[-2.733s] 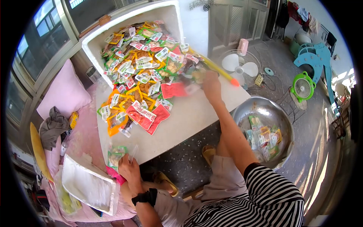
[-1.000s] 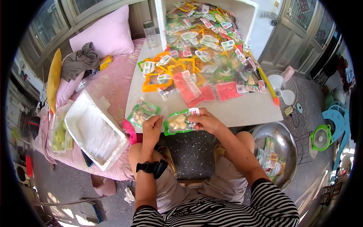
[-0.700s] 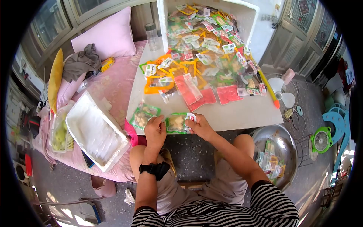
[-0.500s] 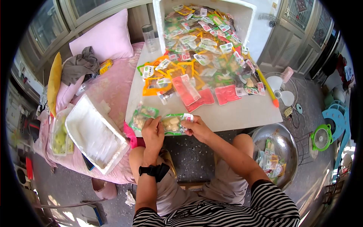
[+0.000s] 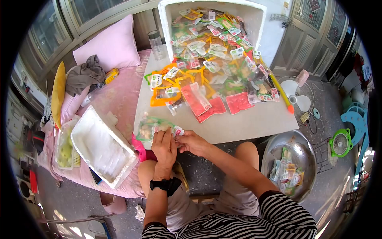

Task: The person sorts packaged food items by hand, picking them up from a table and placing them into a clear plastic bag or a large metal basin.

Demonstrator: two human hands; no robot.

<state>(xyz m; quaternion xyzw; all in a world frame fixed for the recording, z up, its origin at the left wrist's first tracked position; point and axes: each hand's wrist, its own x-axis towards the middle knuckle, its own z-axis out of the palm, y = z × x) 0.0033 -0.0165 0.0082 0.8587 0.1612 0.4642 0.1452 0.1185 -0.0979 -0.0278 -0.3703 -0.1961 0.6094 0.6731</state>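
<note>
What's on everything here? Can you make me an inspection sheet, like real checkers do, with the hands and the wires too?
Surface: pale table, bare along most of its front edge.
Job's things: packets heaped in a white foam box and spilling onto the table; more packets in a metal bowl.
Clutter: pillow, grey cloth and white tray on the bed.
Hands: left hand on green-edged packets; right hand close beside it, its grip partly hidden.
Cables: thin cords on the floor near the white-bladed fan.
Surroundings: door and green fan beyond the table.
</note>
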